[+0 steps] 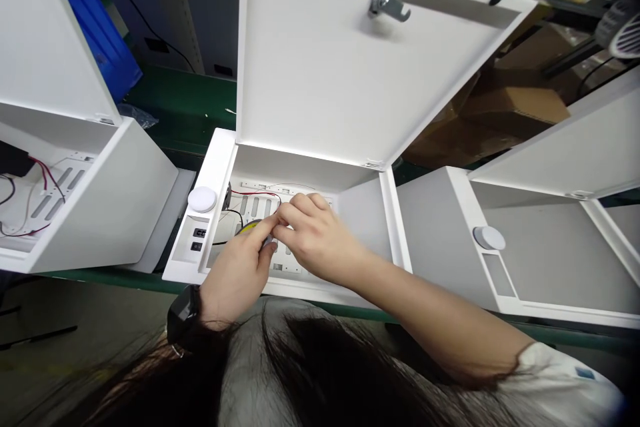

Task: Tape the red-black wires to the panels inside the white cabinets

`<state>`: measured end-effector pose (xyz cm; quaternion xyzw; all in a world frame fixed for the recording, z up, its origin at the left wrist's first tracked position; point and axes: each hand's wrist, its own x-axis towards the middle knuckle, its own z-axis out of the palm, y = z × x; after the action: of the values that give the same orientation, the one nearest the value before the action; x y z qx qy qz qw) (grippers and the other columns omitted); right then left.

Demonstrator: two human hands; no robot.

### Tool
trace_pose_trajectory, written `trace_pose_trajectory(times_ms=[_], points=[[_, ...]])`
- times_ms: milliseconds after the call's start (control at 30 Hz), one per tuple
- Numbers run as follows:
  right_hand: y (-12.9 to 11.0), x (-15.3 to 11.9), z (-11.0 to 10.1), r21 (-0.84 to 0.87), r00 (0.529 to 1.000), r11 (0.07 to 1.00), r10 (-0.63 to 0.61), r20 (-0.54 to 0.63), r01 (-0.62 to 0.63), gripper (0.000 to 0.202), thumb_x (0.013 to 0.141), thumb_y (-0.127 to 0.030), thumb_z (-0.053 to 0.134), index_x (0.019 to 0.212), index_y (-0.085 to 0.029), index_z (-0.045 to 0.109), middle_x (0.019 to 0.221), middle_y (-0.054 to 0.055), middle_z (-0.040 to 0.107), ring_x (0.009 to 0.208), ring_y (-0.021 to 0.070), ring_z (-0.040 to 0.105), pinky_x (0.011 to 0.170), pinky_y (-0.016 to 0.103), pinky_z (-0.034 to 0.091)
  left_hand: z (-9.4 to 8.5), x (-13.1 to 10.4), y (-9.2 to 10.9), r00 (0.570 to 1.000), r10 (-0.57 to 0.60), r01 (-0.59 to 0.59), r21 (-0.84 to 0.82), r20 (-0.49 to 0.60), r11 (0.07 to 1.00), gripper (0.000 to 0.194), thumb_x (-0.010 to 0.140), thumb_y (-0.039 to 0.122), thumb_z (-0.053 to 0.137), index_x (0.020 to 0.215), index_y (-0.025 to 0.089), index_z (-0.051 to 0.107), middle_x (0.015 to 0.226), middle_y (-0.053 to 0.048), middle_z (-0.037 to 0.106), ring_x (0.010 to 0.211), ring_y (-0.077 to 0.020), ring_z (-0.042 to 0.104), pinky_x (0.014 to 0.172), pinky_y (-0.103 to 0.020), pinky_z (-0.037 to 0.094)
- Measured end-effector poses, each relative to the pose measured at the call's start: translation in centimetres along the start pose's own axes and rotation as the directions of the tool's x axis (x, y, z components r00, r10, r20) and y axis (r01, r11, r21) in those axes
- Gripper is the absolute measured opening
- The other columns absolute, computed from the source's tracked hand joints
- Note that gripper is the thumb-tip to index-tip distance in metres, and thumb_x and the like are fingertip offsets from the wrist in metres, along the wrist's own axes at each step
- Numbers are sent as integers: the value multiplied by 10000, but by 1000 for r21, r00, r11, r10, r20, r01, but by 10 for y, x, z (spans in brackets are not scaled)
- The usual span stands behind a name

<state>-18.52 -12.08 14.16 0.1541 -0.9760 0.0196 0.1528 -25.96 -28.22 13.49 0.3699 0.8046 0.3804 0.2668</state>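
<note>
White box point(399, 233): centre of frame, lid point(315, 67) raised; yellow item point(249, 227) at its opening, left of centre, partly covered.
Red wire point(263, 193): best left slack, clear of the fingers.
Hands: left hand point(237, 273) half-curled against yellow item; right hand point(315, 237) bunched, meeting it; anything pinched is hidden, cannot tell.

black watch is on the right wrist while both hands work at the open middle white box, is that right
Wrong wrist: the head view shows the black watch on the left hand's side. That hand and the right hand are indeed at the open middle white box.
</note>
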Motion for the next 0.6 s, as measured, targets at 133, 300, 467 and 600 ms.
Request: trace_pose_trajectory(times_ms=[133,300,467,600], points=[[1,0,-3,-1,1000,1000,-19,-4,19,199,920,-112,486,811,-167,644,882,95,553,903,229,411,761,371,300,2,1,0,999,-25,25,-15,20,1000,443,942,242,421,1378,296,479,688,2,573,640,-188,538,687,-289,402],[7,-2,-1,54,999,998,-42,-4,42,198,914,-99,482,864,-153,666,930,114,590,946,237,436,759,366,316,-1,3,-4,991,-123,126,-69,46,990,613,940,285,405,1514,264,191,749,1,621,699,-201,583,675,-294,397],[9,-2,0,90,1000,996,2,18,-3,176,896,-95,515,873,-155,679,748,73,574,804,208,438,719,356,318,-2,6,-5,996,-89,88,-94,-5,992,165,948,303,412,1054,230,515,738,13,602,661,-155,525,627,-271,342],[4,0,-2,76,1000,997,6,4,-6,194,895,-91,502,820,-148,672,718,73,573,771,200,445,708,356,336,-1,6,-2,997,-46,45,-10,-59,999,112,938,290,432,875,229,501,642,44,498,585,-131,429,582,-268,273]])
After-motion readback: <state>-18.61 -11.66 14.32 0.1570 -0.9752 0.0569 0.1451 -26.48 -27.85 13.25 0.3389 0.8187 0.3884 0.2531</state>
